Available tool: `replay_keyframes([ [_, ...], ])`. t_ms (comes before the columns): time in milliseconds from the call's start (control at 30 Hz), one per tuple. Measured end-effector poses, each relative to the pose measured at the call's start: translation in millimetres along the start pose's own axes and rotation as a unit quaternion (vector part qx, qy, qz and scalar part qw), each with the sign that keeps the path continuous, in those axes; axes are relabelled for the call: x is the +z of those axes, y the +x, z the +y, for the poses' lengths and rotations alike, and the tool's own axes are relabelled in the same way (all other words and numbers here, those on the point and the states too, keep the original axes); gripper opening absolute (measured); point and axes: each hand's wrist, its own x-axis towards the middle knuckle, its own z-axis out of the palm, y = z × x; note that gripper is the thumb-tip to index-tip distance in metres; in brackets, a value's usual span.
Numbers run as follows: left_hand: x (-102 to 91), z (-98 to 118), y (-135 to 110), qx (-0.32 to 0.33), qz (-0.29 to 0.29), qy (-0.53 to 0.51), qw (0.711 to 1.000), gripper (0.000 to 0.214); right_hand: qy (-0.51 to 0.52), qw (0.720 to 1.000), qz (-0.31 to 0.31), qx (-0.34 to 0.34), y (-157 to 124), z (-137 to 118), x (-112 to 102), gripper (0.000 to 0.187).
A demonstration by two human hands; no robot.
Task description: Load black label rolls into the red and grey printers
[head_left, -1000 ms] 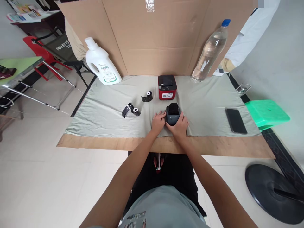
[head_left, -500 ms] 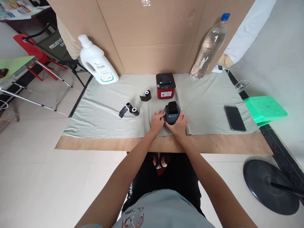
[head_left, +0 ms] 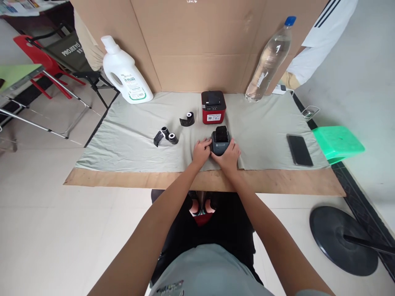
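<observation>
Two bare hands meet at one dark grey compact printer (head_left: 221,144), which stands on a grey cloth (head_left: 262,135) near the table's wooden front edge (head_left: 108,177). The right hand (head_left: 230,157) has hold of it, thumb across the near side and fingers bent along the right side, opened about as wide as the body. The left hand (head_left: 201,151) has its fingers slightly bent, tips at the left side; whether they grip or merely rest there, I cannot tell from this height. Black material sits in the printer's top.

Just behind stands a second printer, a red-and-black one (head_left: 213,109). To the left lie three black ribbon rolls: one single roll (head_left: 189,119) and a close pair (head_left: 168,135). Farther back are one white detergent jug (head_left: 128,76) and one clear plastic bottle (head_left: 270,61) with a blue cap, both leaning against a cardboard sheet (head_left: 200,53). One smartphone (head_left: 299,150) lies at the right.
</observation>
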Motion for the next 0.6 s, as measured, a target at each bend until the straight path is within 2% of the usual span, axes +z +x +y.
replay_keyframes([
  [367,3.6,-1.3,1.4,0.002,0.021,0.03,0.999,0.054,0.036,0.999,0.013,-0.016,4.2,3.2,3.8,0.113],
  [600,2.4,0.1,-1.0,0.028,0.013,0.081,0.996,0.058,0.056,0.998,0.008,-0.022,5.4,5.3,4.7,0.116],
])
